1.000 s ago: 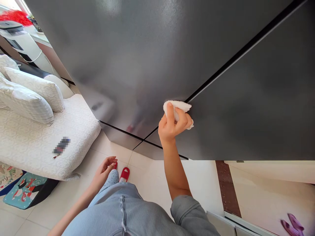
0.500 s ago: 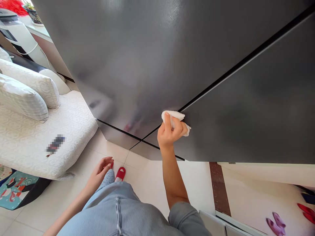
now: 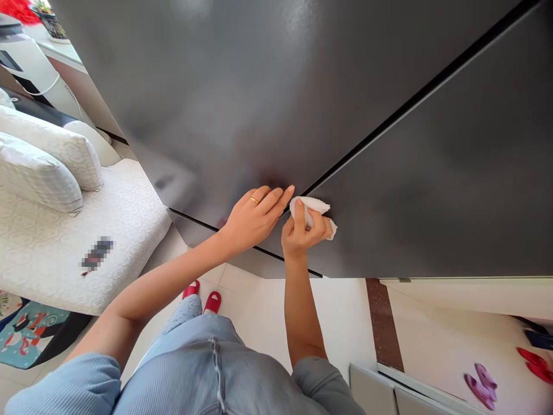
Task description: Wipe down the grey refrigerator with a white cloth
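A tall dark grey refrigerator (image 3: pixel 268 86) fills the upper part of the view, with a black seam between its two doors. My right hand (image 3: pixel 302 233) is closed around a folded white cloth (image 3: pixel 311 206) and presses it against the door just below the seam. My left hand (image 3: pixel 253 216) lies flat on the left door beside the cloth, fingers stretched out toward the seam, a gold ring on one finger. It holds nothing.
A white sofa (image 3: pixel 78 242) with two pillows (image 3: pixel 47 164) stands to the left, a patterned mat (image 3: pixel 26 337) on the floor before it. Red slippers (image 3: pixel 203 295) are on my feet on the white tiles. Purple and red slippers (image 3: pixel 481 383) lie at the lower right.
My left hand has risen from beside my leg and is laid flat on the refrigerator door next to the cloth. My right hand with the cloth has stayed near the seam.
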### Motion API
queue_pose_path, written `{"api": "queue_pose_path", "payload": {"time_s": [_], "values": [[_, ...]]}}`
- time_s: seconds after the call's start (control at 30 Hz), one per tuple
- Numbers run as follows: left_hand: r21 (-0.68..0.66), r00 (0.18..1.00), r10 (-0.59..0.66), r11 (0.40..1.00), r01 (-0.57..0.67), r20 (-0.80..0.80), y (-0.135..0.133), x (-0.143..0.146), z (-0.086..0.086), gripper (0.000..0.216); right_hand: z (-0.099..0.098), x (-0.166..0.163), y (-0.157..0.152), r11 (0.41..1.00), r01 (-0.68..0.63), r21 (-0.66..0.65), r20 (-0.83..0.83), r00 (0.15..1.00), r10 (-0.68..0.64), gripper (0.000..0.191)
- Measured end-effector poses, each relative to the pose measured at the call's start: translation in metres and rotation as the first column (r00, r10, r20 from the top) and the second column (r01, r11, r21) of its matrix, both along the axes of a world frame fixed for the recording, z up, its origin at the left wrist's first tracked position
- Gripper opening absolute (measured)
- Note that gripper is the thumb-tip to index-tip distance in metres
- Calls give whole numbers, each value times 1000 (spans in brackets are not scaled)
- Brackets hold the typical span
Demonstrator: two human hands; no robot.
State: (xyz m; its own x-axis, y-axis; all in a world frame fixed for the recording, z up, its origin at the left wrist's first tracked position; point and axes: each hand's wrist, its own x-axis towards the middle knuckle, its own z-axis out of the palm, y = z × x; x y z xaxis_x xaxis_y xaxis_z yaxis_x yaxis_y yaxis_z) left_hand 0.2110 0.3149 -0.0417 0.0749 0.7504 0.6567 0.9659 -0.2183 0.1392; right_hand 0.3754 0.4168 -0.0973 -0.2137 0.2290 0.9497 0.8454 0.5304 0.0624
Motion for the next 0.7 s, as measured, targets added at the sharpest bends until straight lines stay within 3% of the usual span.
{"api": "queue_pose_path", "payload": {"time_s": [0.13,0.3,0.47,0.6,0.7], "values": [[-5,999,41,999,-41,-21,5,5,-11,57,-4,-6,3,1000,18,20,-5,1000,-17,46],[12,1000,8,1000,-7,-25,5,4,-17,58,-7,-9,4,998,-27,56,-39,999,29,43],[63,1000,19,998,-19,-4,5,1,-15,54,-7,-12,1,1000,8,12,-49,999,-8,45],[123,999,14,992,-9,-38,6,0,-12,52,-5,-14,0,997,-39,59,-61,997,42,39],[126,1000,4,992,-1,-29,7,0,-10,52,-7,-15,0,1000,-29,3,-82,996,29,41]]}}
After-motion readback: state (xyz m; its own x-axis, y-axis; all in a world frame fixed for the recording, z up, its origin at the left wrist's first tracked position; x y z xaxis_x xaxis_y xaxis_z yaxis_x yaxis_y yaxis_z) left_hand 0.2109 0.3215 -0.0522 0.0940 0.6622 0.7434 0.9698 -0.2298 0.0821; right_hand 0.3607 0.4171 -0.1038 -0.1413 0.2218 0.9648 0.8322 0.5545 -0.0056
